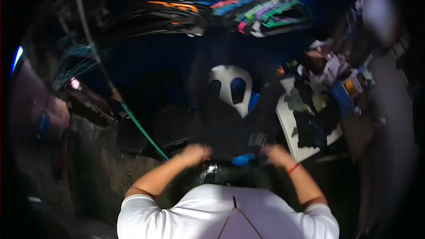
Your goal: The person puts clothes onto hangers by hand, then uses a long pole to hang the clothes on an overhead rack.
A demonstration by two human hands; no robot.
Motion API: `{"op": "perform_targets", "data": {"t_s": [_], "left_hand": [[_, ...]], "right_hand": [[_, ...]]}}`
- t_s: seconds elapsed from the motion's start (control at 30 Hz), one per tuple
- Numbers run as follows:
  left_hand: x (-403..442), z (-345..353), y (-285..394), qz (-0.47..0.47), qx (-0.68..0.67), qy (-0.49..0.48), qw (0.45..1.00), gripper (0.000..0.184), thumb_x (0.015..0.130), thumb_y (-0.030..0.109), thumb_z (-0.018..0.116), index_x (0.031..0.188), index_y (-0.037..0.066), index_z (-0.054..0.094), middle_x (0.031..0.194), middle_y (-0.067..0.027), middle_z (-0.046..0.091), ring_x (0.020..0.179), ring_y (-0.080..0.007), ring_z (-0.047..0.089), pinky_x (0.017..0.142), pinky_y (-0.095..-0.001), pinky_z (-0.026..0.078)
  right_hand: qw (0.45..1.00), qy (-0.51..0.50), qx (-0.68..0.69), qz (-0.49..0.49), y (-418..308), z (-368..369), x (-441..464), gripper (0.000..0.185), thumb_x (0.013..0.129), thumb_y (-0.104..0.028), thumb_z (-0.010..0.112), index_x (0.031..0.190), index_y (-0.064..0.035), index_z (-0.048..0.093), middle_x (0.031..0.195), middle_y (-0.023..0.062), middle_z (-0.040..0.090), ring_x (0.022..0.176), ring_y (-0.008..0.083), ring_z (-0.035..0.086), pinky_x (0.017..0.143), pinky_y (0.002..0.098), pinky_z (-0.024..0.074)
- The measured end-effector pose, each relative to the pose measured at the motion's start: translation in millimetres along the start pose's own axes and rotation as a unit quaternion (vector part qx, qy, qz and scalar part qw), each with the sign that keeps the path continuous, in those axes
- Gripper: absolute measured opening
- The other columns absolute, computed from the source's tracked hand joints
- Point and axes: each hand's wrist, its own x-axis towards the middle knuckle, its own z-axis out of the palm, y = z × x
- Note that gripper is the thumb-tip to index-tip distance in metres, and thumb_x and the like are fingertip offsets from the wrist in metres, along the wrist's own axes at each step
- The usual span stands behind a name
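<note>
A black garment with a large white mask-like print and a small block of pale text lies spread out in front of my body. My left hand is closed at its near left edge, blurred by motion. At the near right edge, my right hand is closed on the cloth too, with a red band on the wrist. Bits of blue show beside the print and between my hands.
Stacks of colourful strips and dark items with orange edges lie at the back. A white board under dark scraps is at the right, beside mixed clutter. A green-and-grey pole slants across the left.
</note>
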Motion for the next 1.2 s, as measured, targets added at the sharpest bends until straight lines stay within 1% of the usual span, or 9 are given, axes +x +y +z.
{"op": "perform_targets", "data": {"t_s": [0.07,0.17,0.37,0.57,0.7,0.9,1.07,1.1,1.2], "left_hand": [[-37,53,4,-0.118,-0.087,-0.119,0.982,0.038,0.095,0.044,0.051,0.117,0.016,0.063,0.103,-0.0183,0.067,0.099,-0.0413,0.062,0.085,-0.0514,0.050],[-65,107,-6,-0.193,-0.123,-0.168,0.959,0.047,0.094,0.049,0.049,0.123,0.014,0.061,0.107,-0.0209,0.066,0.100,-0.0398,0.062,0.085,-0.0508,0.049],[-113,74,35,-0.282,-0.096,0.197,0.934,0.033,0.089,0.034,0.060,0.110,0.010,0.066,0.108,-0.0136,0.066,0.102,-0.0330,0.063,0.084,-0.0429,0.052],[-194,3,83,-0.339,0.040,0.458,0.821,0.018,0.076,0.010,0.070,0.093,0.006,0.067,0.092,-0.0104,0.067,0.088,-0.0301,0.065,0.077,-0.0404,0.052],[-272,-63,87,-0.331,0.187,0.557,0.738,0.028,0.066,-0.005,0.060,0.092,0.005,0.066,0.090,-0.0132,0.067,0.087,-0.0330,0.064,0.078,-0.0419,0.051],[-394,-187,48,-0.296,0.386,0.583,0.651,0.030,0.067,-0.005,0.060,0.095,0.003,0.066,0.089,-0.0124,0.064,0.080,-0.0304,0.062,0.071,-0.0396,0.048],[-491,-271,-12,-0.274,0.420,0.617,0.606,0.028,0.071,-0.006,0.064,0.097,0.002,0.067,0.091,-0.0134,0.064,0.083,-0.0315,0.063,0.076,-0.0386,0.051],[-506,-284,-19,-0.277,0.430,0.619,0.596,0.028,0.070,-0.006,0.065,0.098,0.001,0.066,0.090,-0.0137,0.064,0.084,-0.0315,0.063,0.077,-0.0379,0.051],[-544,-316,-37,-0.245,0.437,0.634,0.588,0.029,0.074,-0.009,0.062,0.101,0.000,0.066,0.093,-0.0154,0.064,0.087,-0.0325,0.063,0.079,-0.0382,0.051]], "right_hand": [[0.925,-0.353,0.103,0.097,-17,74,-43,0.047,0.090,-0.042,0.061,0.105,0.0026,0.065,0.107,0.0252,0.064,0.101,0.0412,0.061,0.089,0.0473,0.0474],[0.889,-0.364,0.233,0.149,-41,83,-29,0.050,0.088,-0.046,0.063,0.106,0.0009,0.066,0.097,0.0265,0.066,0.095,0.0409,0.063,0.081,0.0442,0.0487],[0.879,-0.364,0.302,0.064,-55,62,35,0.041,0.092,-0.037,0.062,0.103,0.0015,0.064,0.097,0.0226,0.068,0.090,0.0365,0.065,0.079,0.0403,0.0488],[0.820,-0.397,0.409,-0.062,-109,15,148,0.030,0.090,-0.019,0.066,0.114,-0.0008,0.065,0.108,0.0069,0.070,0.096,0.0125,0.061,0.087,0.0277,0.0477],[0.665,-0.231,0.707,-0.069,-134,27,223,0.044,0.099,-0.025,0.053,0.138,-0.0048,0.047,0.133,0.0104,0.054,0.115,0.0197,0.056,0.097,0.0346,0.0459],[0.821,-0.096,0.562,0.033,-244,115,335,0.062,0.094,-0.029,0.063,0.143,-0.0033,0.036,0.122,0.0092,0.055,0.101,0.0127,0.056,0.087,0.0275,0.0467],[0.909,0.052,0.413,0.004,-366,205,449,0.099,0.079,-0.044,0.076,0.146,0.0046,0.022,0.143,0.0303,0.033,0.136,0.0394,0.031,0.112,0.0427,0.0271],[0.924,0.111,0.366,-0.015,-390,214,470,0.100,0.079,-0.046,0.074,0.148,0.0025,0.020,0.141,0.0271,0.037,0.127,0.0391,0.045,0.109,0.0396,0.0329],[0.856,0.163,0.488,0.042,-428,246,515,0.051,0.092,-0.037,0.061,0.126,-0.0027,0.043,0.104,0.0150,0.057,0.096,0.0266,0.057,0.085,0.0367,0.0446]]}}
